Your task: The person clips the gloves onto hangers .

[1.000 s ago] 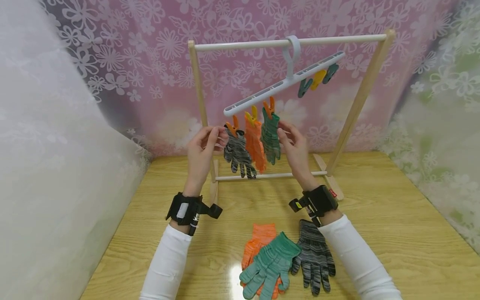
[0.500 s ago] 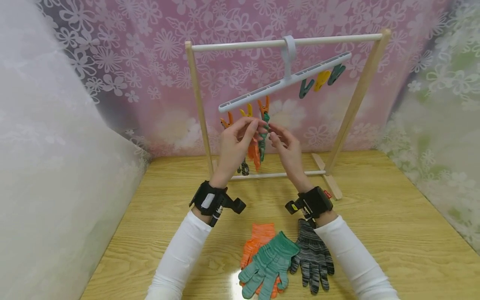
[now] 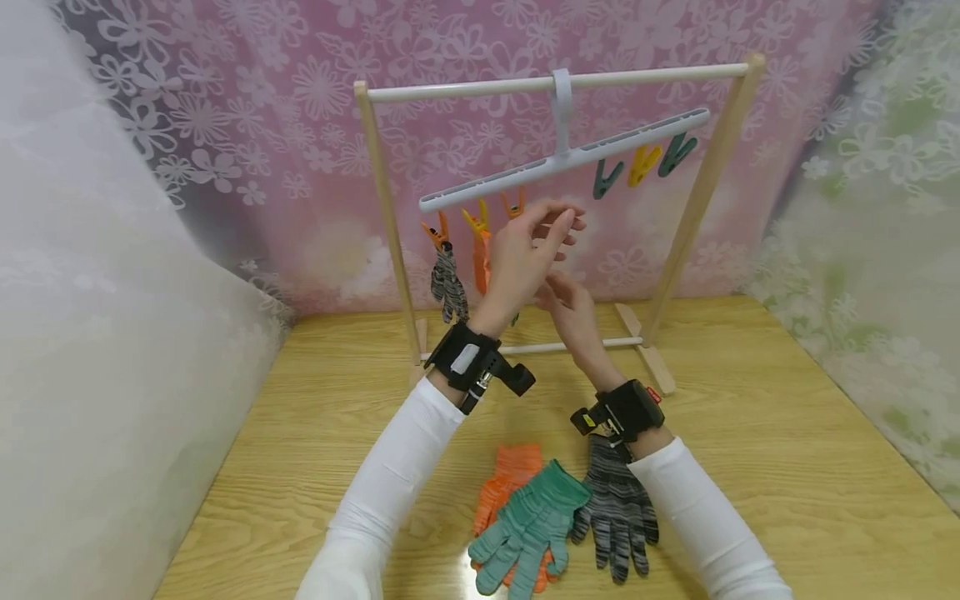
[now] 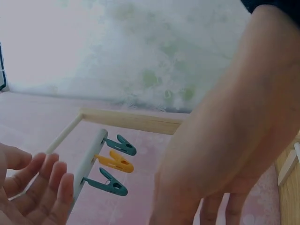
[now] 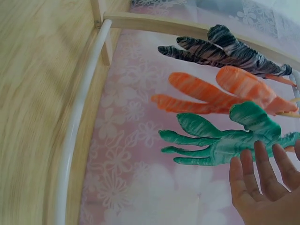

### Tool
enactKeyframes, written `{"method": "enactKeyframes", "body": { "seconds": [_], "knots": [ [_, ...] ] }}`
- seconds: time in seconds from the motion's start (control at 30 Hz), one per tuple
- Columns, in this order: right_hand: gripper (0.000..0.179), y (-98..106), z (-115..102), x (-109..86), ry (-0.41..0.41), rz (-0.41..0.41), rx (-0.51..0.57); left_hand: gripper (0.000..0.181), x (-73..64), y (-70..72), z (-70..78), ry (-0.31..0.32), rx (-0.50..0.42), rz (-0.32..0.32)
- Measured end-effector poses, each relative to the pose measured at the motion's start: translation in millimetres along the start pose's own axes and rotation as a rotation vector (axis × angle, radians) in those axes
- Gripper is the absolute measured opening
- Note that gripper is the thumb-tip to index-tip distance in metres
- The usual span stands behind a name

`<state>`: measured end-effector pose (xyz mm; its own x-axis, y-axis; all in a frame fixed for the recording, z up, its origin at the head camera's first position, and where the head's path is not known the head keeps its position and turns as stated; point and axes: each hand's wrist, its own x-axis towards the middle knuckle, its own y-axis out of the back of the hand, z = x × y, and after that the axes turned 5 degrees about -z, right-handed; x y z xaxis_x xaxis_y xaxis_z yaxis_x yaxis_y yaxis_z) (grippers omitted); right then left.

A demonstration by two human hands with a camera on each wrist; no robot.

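My left hand (image 3: 528,254) is raised in front of the hanging gloves, with loosely bent fingers and nothing in them. It hides most of the green glove in the head view. In the left wrist view, its fingers (image 4: 40,185) lie left of the green and yellow clips (image 4: 115,161). Lower down, my right hand (image 3: 573,312) has relaxed fingers; in the right wrist view they overlap the cuff end of the green glove (image 5: 220,145). Beside it hang an orange glove (image 5: 211,98) and a grey-black glove (image 3: 447,283), held by orange and yellow clips on the white hanger (image 3: 495,182).
A wooden rack (image 3: 382,208) with a white top rail carries the tilted hanger. On its right half, two dark green clips and a yellow clip (image 3: 643,165) hang with nothing in them. Orange (image 3: 517,458), green (image 3: 532,517) and grey-black (image 3: 615,517) gloves lie on the table.
My left hand has moved right, from beside the grey-black glove across the orange and green ones. The right hand has shifted slightly left and down. The hanger and its gloves have turned.
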<state>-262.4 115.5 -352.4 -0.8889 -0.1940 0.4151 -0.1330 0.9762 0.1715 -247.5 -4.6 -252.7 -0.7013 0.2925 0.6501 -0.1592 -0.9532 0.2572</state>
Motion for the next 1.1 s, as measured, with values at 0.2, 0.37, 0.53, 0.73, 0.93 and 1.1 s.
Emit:
{"method": "enactKeyframes", "body": {
  "seconds": [0.2, 0.37, 0.53, 0.73, 0.93, 1.1],
  "knots": [
    [0.036, 11.8, 2.2, -5.6, -0.002, 0.051, -0.001, 0.030, 17.3, -13.0, -2.6, 0.120, 0.021, -0.001],
    [0.035, 24.7, 1.4, -10.2, 0.003, 0.097, -0.045, 0.042, 35.5, -25.4, -9.2, 0.225, 0.100, -0.003],
    [0.038, 38.9, 2.6, -15.4, -0.006, 0.133, -0.076, 0.056, 56.4, -38.6, -15.6, 0.335, 0.201, 0.010],
    [0.037, 46.5, 4.8, -18.1, 0.014, 0.149, -0.046, 0.057, 81.6, -50.6, -30.3, 0.355, 0.173, 0.007],
    [0.038, 47.9, 6.5, -18.6, 0.014, 0.164, 0.001, 0.056, 94.6, -60.5, -38.7, 0.368, 0.142, 0.007],
    [0.037, 49.8, 8.3, -20.7, 0.003, 0.163, -0.009, 0.054, 94.6, -61.8, -39.3, 0.365, 0.137, 0.025]
  ]
}}
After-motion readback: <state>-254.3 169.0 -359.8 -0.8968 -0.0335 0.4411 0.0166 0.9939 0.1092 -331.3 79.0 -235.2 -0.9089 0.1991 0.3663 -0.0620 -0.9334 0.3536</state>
